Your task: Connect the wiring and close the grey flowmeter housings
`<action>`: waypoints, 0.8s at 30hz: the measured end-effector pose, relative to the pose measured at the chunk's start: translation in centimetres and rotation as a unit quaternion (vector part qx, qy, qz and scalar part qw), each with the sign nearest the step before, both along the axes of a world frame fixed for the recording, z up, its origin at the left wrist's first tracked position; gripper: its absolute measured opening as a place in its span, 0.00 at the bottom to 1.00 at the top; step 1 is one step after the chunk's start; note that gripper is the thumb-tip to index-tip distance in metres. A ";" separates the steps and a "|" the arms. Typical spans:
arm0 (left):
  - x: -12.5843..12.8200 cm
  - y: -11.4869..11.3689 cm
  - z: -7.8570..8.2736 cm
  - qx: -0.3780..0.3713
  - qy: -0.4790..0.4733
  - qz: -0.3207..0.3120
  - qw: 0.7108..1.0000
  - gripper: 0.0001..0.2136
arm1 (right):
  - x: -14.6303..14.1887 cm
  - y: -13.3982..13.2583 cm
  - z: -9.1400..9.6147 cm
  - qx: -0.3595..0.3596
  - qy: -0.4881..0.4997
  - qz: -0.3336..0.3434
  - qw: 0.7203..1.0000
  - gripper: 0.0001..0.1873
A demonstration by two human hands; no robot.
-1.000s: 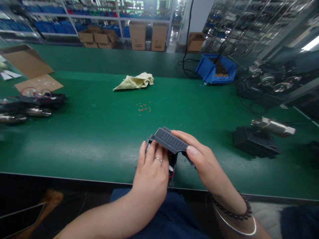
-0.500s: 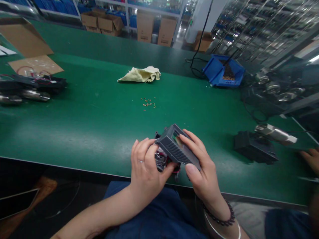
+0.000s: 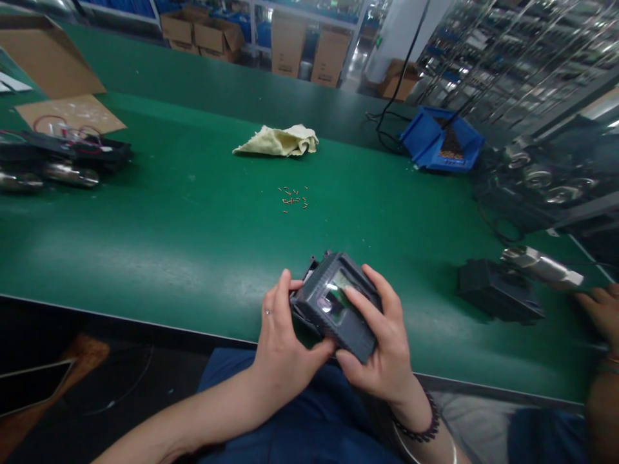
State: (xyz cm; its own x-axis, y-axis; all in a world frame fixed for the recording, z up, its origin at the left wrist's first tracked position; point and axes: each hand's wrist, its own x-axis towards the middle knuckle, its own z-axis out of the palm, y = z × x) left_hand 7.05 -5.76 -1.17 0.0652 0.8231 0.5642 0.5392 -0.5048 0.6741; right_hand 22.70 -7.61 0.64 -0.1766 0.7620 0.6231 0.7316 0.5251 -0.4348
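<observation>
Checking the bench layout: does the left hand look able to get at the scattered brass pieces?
Probably yes: only bare green mat lies between the left hand and the brass pieces. But it grips the grey housing with the right hand, so it must let go first.

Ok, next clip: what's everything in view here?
table: one, green, across the view
cloth: one, pale yellow, far middle
pins: small scatter, brassy, mid-table
bin: one, blue, far right
cardboard boxes: several, brown, behind table
left units: a few, black with metal cylinders, left edge
right unit: one, black with metal cylinder, right side
co-worker's hand: one, right edge
housing: one, dark grey, near edge, in both hands
left hand: one, ringed, gripping housing's left side
right hand: one, bracelets at wrist, fingers over housing's top
</observation>
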 end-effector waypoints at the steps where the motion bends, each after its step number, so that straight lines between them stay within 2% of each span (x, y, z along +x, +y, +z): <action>1: 0.0 0.0 -0.2 0.006 -0.012 0.000 1.000 0.47 | 0.1 0.0 0.0 0.001 -0.010 0.004 1.000 0.35; 4: 0.0 0.0 -0.9 0.015 -0.053 -0.002 0.998 0.48 | 0.3 0.1 0.3 -0.002 -0.040 0.015 0.999 0.36; 11: 0.1 -0.2 -2.5 -0.031 -0.136 -0.032 0.990 0.51 | 0.3 0.6 1.4 -0.010 -0.092 0.036 0.995 0.34; 16: 0.3 -0.2 -2.8 -0.074 -0.159 -0.053 0.983 0.52 | 0.7 0.9 1.6 -0.021 -0.105 0.043 0.993 0.32; 24: 0.5 -0.1 -2.8 -0.093 -0.179 -0.072 0.977 0.52 | 1.3 1.3 2.1 -0.042 -0.117 0.039 0.991 0.31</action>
